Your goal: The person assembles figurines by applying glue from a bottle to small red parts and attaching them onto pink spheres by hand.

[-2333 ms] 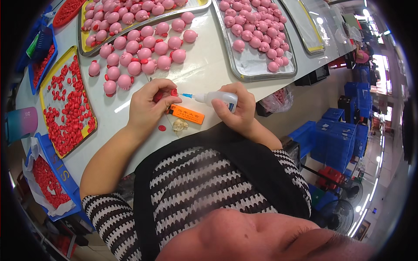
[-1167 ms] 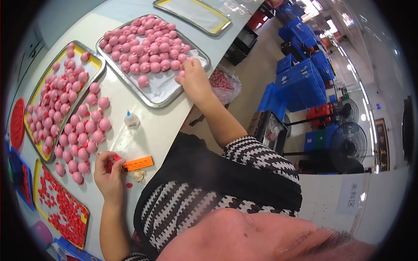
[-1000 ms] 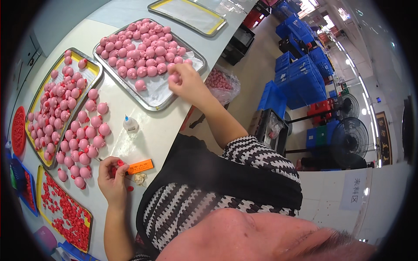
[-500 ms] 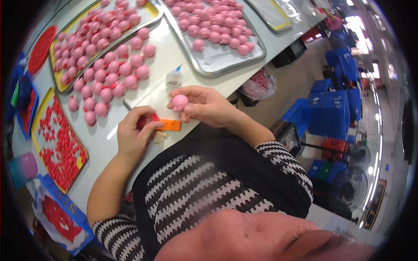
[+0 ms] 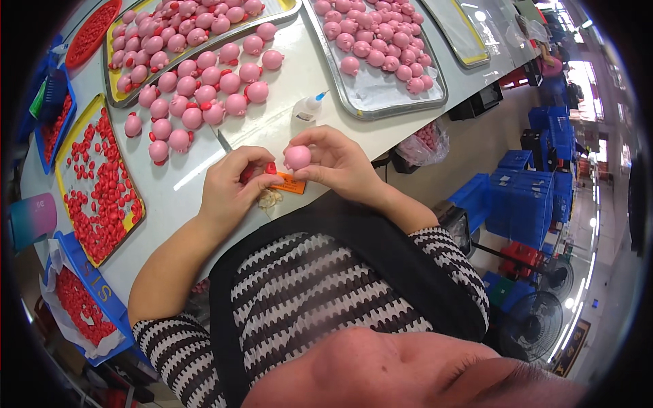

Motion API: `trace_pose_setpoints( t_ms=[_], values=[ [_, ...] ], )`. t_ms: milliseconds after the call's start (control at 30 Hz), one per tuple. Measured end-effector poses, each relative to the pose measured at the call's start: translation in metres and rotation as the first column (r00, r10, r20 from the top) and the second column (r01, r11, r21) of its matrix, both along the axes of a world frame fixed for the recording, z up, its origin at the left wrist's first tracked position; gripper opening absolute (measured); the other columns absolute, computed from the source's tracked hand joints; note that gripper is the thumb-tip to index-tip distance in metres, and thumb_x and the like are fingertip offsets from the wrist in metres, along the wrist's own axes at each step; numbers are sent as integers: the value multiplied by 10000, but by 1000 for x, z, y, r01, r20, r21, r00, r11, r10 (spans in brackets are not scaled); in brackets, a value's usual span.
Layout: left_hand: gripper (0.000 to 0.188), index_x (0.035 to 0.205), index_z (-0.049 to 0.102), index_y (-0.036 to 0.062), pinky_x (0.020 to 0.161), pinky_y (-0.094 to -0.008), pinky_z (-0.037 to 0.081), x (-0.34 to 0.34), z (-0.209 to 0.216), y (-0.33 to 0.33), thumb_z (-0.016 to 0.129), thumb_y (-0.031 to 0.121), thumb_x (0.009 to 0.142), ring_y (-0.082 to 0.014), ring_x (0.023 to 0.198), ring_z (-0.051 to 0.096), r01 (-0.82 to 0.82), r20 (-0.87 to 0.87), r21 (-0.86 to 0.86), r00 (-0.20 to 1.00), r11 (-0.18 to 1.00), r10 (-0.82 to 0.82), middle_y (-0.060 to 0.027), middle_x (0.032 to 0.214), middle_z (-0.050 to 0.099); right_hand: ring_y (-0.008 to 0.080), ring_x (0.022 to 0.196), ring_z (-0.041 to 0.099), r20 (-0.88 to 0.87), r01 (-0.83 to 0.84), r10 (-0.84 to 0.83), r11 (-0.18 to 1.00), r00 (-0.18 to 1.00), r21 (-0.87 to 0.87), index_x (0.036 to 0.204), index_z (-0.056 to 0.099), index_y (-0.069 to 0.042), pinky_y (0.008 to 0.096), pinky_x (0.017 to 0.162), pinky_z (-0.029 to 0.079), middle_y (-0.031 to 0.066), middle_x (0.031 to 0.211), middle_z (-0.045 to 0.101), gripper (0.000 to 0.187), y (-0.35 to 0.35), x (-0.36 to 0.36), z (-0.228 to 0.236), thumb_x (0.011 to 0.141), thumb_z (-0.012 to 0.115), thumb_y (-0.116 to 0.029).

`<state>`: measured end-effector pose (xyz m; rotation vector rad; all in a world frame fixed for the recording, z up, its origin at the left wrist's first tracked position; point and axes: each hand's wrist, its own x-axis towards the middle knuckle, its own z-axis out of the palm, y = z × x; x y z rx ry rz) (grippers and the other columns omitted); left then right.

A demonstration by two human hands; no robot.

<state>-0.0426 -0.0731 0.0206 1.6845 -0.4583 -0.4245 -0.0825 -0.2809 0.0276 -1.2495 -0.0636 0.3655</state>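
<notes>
Between the fingertips of my right hand (image 5: 338,165) is a round pink ball (image 5: 297,157) with small bumps at its lower edge. My left hand (image 5: 233,180) pinches a small red piece (image 5: 271,168) a short gap to the left of the ball. Just below both hands, an orange strip (image 5: 294,184) lies on the table, partly covered by fingers. Beside it sits a small crumpled beige heap (image 5: 269,198) that I cannot make out. Beyond my hands stands a small white squeeze bottle (image 5: 307,109) with a blue tip.
Loose pink balls with red bits (image 5: 230,83) lie beyond my left hand, before a heaped tray (image 5: 197,51). Another metal tray (image 5: 384,107) holds plain pink balls. At left are a yellow tray (image 5: 140,209) of red pieces, a blue bin (image 5: 102,289) and a cup (image 5: 42,214).
My hands have come closer together, bringing the red piece near the pink ball. The ball has turned in my right fingers. The whole view has shifted somewhat.
</notes>
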Motion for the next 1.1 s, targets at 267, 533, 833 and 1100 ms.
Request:
trace_pose_setpoints(
  t_ms=[267,533,833,1100],
  values=[
    [247,911,572,21,572,-230,435,4,-4,4,720,81,724,-97,617,520,-18,-18,-16,1000,1000,18,-42,721,570,164,940,563,-79,-27,27,1000,996,10,1151,442,27,302,792,489,112,1119,514,307,8,5,13,867,554,-17],
    [219,906,569,19,565,-212,419,6,-3,10,705,62,739,-77,608,493,-19,-90,-48,996,999,15,-23,711,554,119,895,512,-128,-75,86,993,988,92,1212,448,-6,255,751,438,89,1110,508,358,7,4,2,911,530,-182],
    [211,906,576,15,564,-200,416,4,0,14,699,44,736,-59,624,492,-11,-215,-80,977,997,-6,-11,729,569,169,999,524,72,-13,13,1000,997,-7,1155,481,26,327,840,468,107,1206,438,324,18,-1,0,857,578,-54],
    [181,893,589,-17,617,-203,463,2,4,17,678,6,737,-72,687,571,12,-300,-159,952,987,-60,-55,781,635,226,964,557,573,156,225,828,788,-538,1078,573,-34,303,829,473,127,1069,538,361,20,6,6,737,629,68]
  ],
)
